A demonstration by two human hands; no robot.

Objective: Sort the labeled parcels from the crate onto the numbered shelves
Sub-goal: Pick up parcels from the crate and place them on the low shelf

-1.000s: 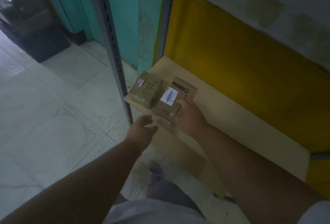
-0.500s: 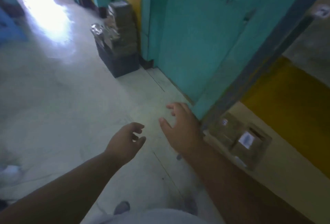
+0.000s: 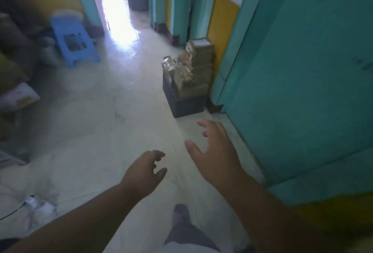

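Observation:
A dark crate (image 3: 187, 104) stands on the floor against the teal wall, ahead and slightly right. Several brown taped parcels (image 3: 194, 69) are stacked in it, rising well above its rim. My left hand (image 3: 144, 174) hangs low in the middle of the view, fingers loosely curled, holding nothing. My right hand (image 3: 214, 152) is stretched forward with fingers spread, empty, a short way in front of the crate. The shelves are out of sight.
A teal wall (image 3: 302, 71) runs along my right side. A blue plastic stool (image 3: 73, 43) stands far left, with dark clutter and a pale box (image 3: 19, 96) beside it. A bright doorway (image 3: 119, 10) lies ahead. My foot (image 3: 180, 212) is below.
My right hand let go of the labelled parcel on the shelf. My view swung left, away from the shelf toward the crate. Both hands now hang empty over the floor.

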